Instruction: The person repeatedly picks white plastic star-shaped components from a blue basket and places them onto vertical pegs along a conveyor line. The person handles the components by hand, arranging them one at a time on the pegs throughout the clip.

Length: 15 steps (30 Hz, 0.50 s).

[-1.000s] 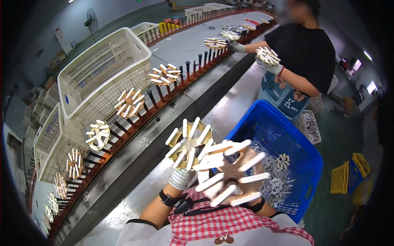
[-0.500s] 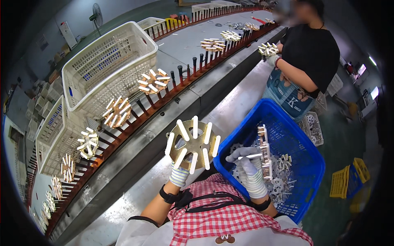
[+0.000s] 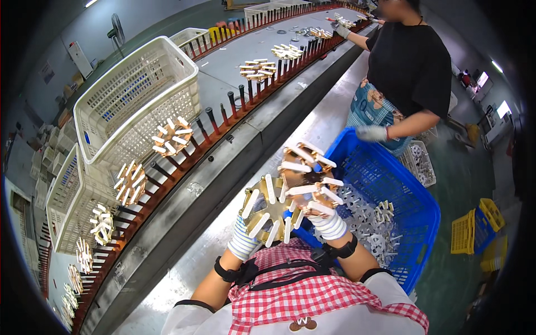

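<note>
My left hand (image 3: 243, 237), in a white glove with a striped cuff, holds a gold metal disc (image 3: 274, 205) with cut-out openings and white strips set around it. Right beside it, my gloved right hand (image 3: 330, 224) grips a copper-coloured disc (image 3: 304, 177) carrying similar white strips. The two discs are close together and overlap in view in front of my body. Both sets of fingers are largely covered by the discs. Under and beyond my right hand, a blue plastic basket (image 3: 434, 240) holds many loose pale wheel-shaped pieces (image 3: 385, 245).
A curved conveyor with upright dark pegs (image 3: 212, 120) runs along my left, bearing several stripped discs (image 3: 172, 137). White crates (image 3: 139, 95) stand behind the pegs. Across the blue basket, a co-worker (image 3: 410, 61) reaches one gloved hand (image 3: 340, 29) to the conveyor. Yellow crates (image 3: 463, 233) sit on the floor.
My right hand has brought the copper disc up from over the blue basket to beside the gold one. Discs on the conveyor have shifted toward the lower left. The co-worker's arm now stretches to the conveyor.
</note>
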Motion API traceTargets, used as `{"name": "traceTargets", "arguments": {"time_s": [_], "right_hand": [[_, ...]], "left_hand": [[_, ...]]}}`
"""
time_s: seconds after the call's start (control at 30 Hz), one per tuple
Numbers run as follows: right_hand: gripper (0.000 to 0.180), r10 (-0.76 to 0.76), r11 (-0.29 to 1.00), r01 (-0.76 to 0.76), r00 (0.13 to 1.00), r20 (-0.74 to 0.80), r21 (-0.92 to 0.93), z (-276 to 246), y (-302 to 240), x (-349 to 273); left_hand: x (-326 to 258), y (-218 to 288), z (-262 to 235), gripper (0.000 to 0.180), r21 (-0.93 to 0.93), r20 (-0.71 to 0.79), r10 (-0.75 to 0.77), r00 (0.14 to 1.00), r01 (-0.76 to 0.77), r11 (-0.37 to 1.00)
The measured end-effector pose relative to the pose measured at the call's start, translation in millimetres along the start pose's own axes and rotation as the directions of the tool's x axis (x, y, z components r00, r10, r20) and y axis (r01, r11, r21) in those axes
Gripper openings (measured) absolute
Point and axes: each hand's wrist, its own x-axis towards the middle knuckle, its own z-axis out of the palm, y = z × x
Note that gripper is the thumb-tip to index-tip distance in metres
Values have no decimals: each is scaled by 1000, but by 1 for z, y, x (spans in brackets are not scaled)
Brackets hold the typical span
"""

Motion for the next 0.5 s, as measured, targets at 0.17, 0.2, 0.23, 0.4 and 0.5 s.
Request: {"name": "traceTargets", "arguments": {"time_s": [0.17,0.2,0.23,0.4,0.5], "right_hand": [[41,602,31,-255,776,185,967,-28,68,36],[43,554,-94,-273,785,278,957,-18,68,34],[44,523,-183,-280,784,334,942,-9,71,30],[51,573,-166,-254,761,303,953,20,114,35],[55,633,-30,-251,745,213,967,35,141,39]], "left_hand": [[40,39,30,49,-185,63,-51,997,62,981],[48,39,35,46,-69,74,11,997,-6,998],[55,34,39,46,-172,59,-48,997,58,983],[95,18,55,46,-78,30,-130,991,132,988],[117,0,70,40,138,21,-40,999,37,990]]}}
